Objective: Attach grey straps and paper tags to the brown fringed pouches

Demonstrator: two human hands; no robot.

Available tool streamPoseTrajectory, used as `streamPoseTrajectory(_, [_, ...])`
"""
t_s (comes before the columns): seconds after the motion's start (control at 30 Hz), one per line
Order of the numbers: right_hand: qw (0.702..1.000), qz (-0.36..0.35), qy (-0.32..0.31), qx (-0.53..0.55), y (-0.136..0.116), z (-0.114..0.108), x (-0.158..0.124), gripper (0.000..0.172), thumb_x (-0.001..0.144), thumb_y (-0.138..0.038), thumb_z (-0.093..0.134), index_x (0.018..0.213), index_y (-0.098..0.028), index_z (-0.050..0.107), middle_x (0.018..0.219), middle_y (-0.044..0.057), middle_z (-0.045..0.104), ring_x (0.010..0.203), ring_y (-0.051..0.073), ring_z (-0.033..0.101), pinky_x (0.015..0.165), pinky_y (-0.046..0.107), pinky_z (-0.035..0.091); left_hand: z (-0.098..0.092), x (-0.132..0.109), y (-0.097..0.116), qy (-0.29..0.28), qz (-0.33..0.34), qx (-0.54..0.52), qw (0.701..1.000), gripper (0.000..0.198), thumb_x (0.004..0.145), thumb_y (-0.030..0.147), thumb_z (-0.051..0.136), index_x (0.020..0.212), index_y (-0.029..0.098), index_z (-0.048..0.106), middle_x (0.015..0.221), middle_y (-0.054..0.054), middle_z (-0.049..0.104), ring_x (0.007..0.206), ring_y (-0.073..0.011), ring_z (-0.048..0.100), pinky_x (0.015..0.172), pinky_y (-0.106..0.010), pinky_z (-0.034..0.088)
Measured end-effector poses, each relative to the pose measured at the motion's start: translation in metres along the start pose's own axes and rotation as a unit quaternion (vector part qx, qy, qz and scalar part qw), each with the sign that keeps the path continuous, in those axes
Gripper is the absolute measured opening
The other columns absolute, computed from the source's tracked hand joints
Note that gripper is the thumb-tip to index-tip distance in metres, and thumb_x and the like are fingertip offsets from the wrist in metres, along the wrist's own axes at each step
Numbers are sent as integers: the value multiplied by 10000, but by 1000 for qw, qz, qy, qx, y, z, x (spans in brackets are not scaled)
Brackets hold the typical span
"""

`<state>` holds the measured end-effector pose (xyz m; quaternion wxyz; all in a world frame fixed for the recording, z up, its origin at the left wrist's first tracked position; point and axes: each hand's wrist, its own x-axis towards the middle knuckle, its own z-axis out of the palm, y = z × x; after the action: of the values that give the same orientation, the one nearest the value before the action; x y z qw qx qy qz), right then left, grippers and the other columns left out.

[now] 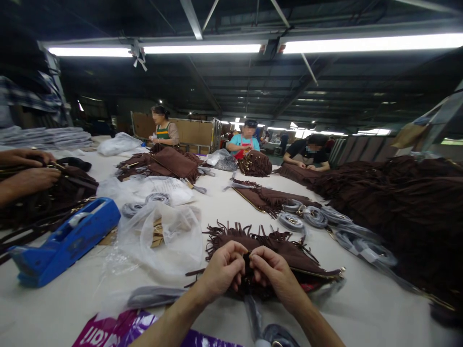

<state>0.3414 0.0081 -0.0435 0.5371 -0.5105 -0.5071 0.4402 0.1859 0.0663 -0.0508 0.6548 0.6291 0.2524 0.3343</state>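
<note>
The white work table [387, 315] was extended across the foreground. Along its right side, a heap of brown fringed bags [398, 207] was banked up. Near the front edge, centrally, a single brown fringed bag [289, 256] was laid just beyond and beneath the worker's hands, its fringe directed away and its gold-toned zip edge run toward the right. To its left, a crumpled translucent plastic bag [181, 236] was placed, and farther left a blue tape dispenser [68, 243]. Over the near edge of the single bag, a small dark piece [247, 260] was pinched between the thumb and forefinger of the left hand [223, 270] and, from the opposite side, between those of the right hand [274, 271]; the remaining fingers were curled, and whatever lay under them could not be told. Coiled straps in grey wrapping [314, 217] were scattered beyond, to the right. The step in hand was judged to be fine fingertip work at the bag's edge, whether fastening or loosening being indeterminable. For the next move, a steady hold by one hand and precise fingertip control by the other were judged to be called for.
</note>
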Motion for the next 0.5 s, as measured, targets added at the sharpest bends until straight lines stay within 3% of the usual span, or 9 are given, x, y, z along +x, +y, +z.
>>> streamPoseTrajectory(0.1, [1000, -10, 5, -10, 1, 1, -1, 411, 727, -580, 693, 764, -181, 604, 573, -44, 552, 461, 78, 433, 441, 200, 325, 1, -2, 1, -9, 25, 22, 999, 299, 743, 213, 506, 1030, 174, 434, 611, 85, 514, 387, -49, 429, 332, -131, 335])
streamPoseTrajectory(0.33, [999, -16, -19, -28, 4, 0, -1, 362, 776, -537, 669, 757, -181, 606, 516, -55, 521, 468, 82, 431, 465, 198, 340, 1, -4, 4, -38, 43, 28, 998, 244, 709, 131, 483, 943, 172, 432, 540, 104, 484, 393, -40, 356, 408, -154, 268])
streamPoseTrajectory(0.5, [998, -18, -39, -38, 4, 0, -1, 346, 794, -516, 657, 744, -175, 616, 540, -46, 535, 483, 85, 447, 480, 203, 361, 2, -5, 9, -27, 49, 33, 998, 215, 702, 145, 491, 912, 168, 448, 518, 103, 468, 413, -47, 343, 439, -174, 250])
